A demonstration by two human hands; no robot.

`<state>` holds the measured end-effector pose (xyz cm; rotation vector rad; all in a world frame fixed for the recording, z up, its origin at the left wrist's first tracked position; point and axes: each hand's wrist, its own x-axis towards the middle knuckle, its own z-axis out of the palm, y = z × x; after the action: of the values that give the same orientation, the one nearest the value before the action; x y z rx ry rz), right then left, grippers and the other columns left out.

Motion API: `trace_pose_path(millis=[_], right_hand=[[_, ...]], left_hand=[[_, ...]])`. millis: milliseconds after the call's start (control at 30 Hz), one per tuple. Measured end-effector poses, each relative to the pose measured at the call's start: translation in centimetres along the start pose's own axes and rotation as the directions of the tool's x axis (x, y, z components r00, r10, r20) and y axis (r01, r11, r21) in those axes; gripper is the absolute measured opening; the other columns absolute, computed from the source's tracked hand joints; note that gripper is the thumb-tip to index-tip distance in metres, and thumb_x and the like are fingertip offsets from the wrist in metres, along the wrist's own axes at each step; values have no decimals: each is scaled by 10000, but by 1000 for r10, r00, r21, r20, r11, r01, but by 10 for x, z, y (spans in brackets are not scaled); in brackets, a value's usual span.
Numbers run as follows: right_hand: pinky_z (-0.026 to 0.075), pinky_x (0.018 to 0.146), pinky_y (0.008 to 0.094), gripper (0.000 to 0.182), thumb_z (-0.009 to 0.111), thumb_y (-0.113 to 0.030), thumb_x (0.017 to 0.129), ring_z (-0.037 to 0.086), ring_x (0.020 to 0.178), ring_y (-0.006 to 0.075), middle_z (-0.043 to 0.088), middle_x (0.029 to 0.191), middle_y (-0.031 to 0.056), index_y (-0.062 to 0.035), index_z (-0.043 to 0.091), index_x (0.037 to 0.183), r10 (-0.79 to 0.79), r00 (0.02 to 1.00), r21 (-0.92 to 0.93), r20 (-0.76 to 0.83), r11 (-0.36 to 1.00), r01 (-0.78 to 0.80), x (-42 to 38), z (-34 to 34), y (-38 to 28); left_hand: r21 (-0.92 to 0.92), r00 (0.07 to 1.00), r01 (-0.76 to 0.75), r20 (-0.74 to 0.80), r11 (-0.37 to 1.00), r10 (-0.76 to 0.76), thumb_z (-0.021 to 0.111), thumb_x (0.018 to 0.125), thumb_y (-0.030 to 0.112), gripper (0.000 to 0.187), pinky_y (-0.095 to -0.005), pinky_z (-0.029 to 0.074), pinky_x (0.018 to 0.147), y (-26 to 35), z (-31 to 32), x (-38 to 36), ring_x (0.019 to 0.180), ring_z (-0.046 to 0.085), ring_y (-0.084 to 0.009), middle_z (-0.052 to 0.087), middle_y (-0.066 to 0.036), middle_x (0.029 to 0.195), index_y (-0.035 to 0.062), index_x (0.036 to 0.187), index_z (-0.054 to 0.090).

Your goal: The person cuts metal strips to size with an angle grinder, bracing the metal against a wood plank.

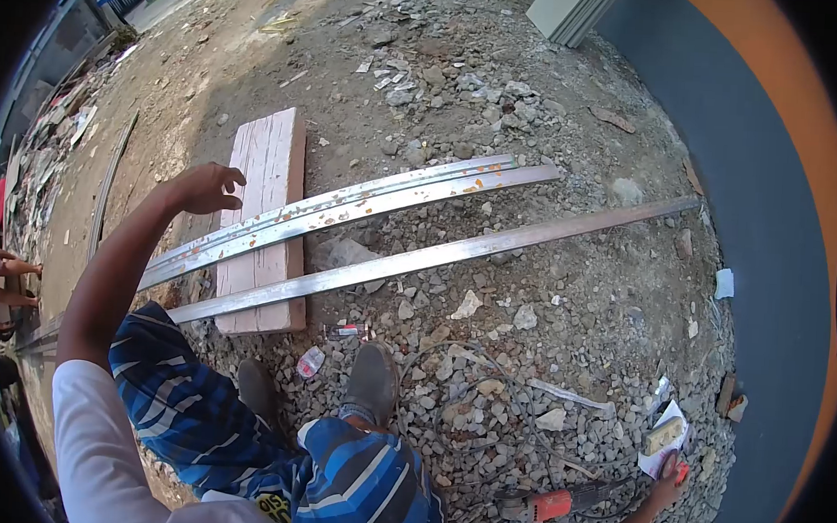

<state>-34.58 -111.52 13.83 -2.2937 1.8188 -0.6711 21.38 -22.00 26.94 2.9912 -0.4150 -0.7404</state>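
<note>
My left hand is raised beside a pinkish wooden plank, its fingers loosely curved and apart with nothing between them. Two metal bars with orange rust spots lie side by side across the plank. Another long metal bar crosses it closer to my feet. Low on the right, my right hand is closed around a small red and dark object, whose kind I cannot make out. Just above it, a beige block lies on white paper. An angle grinder with a red body rests on the gravel to its left.
A grey and orange wall bounds the right side. Stacked pale panels lean at the top. A dark cable loops over the gravel near my shoe. Another person is at the far left edge.
</note>
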Motion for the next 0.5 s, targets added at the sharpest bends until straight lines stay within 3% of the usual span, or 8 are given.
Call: trace_pose_path(millis=[33,67,100,167,233,367,433,500], right_hand=[[486,987,451,643,580,-459,945,625,1189,390,648,1325,213,-19,558,1414,16,1000,1,-11,1000,-16,-20,-9,-28],[487,991,452,628,559,-451,965,623,1203,368,654,1317,195,-35,530,1434,138,987,519,87,839,-164,-39,-17,-53],[489,995,453,613,538,-442,985,622,1217,346,659,1309,178,-50,502,1454,191,957,867,217,413,-279,-63,-29,-79],[558,860,478,603,492,-471,1013,705,1022,329,692,1216,141,-145,429,1516,38,882,881,469,55,-471,-126,-58,-149],[636,617,376,579,431,-527,1047,732,873,325,690,1139,167,-60,505,1381,-203,823,830,530,-73,-552,-202,-72,-242],[596,530,309,423,491,-422,1065,731,726,215,712,961,98,-26,578,1186,-311,621,691,720,234,-684,-315,14,-306],[584,565,272,401,506,-380,1067,718,805,172,677,1009,90,-6,553,1204,-403,530,635,747,194,-748,-388,30,-353],[576,771,288,453,467,-378,1087,688,989,178,663,1097,110,0,517,1330,-491,541,722,683,339,-603,-438,50,-374]], left_hand=[[-39,998,-67,-20,997,66,727,903,267,469,-438,560,884,16,-3,8,1002,712,-334,727,-193,1114,24,1291,629],[-69,993,-114,-45,991,111,728,898,266,472,-431,561,881,42,-8,12,1001,713,-329,723,-193,1128,25,1291,627],[-122,983,-179,-68,976,172,732,893,271,474,-426,564,870,65,-8,18,990,714,-330,723,-186,1116,26,1286,629],[-132,932,-359,-93,924,349,736,889,282,459,-413,564,853,111,11,32,977,714,-328,717,-183,1093,29,1261,645],[-156,827,-561,-57,813,559,722,910,342,503,-419,553,886,163,40,37,1039,698,-319,708,-173,1138,44,1305,629],[-625,587,-636,-12,452,809,698,954,418,657,-422,506,990,270,97,8,1140,653,-313,648,-200,1265,50,1455,485],[-659,548,-659,-90,363,831,712,952,374,683,-422,483,1031,290,131,-11,1188,623,-307,602,-223,1331,44,1484,439],[-784,715,-547,-255,293,651,707,957,327,683,-405,473,1048,289,163,-15,1221,594,-278,582,-224,1348,41,1501,409]])
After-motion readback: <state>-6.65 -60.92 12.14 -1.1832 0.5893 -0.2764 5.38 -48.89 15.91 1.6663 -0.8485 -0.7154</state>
